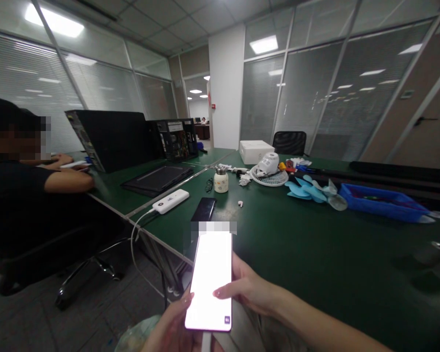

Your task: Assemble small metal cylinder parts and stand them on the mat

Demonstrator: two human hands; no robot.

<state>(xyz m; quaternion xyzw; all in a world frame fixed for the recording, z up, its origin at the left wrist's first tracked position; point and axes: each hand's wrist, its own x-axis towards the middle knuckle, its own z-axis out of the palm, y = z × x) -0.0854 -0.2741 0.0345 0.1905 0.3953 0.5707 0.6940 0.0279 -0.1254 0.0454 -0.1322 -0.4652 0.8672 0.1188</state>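
A smartphone (209,278) with a bright white screen is held upright between both hands, a white cable plugged into its lower end. My left hand (170,318) grips the phone's left edge, its thumb at the side of the screen. Around the right edge curls my right hand (247,283), with its thumb over the lower screen. The fingers behind the phone are hidden. Just beyond it a second, dark phone (204,209) lies on the green table (297,254). A white power bank (171,201) with a cable lies to its left.
A small patterned bottle (221,181), a white earbud (240,204), a fan (269,171), light-blue fan blades (308,189) and a blue tray (385,201) are on the table. Computer cases (112,139) stand at the back left. Another person (18,190) sits at the left.
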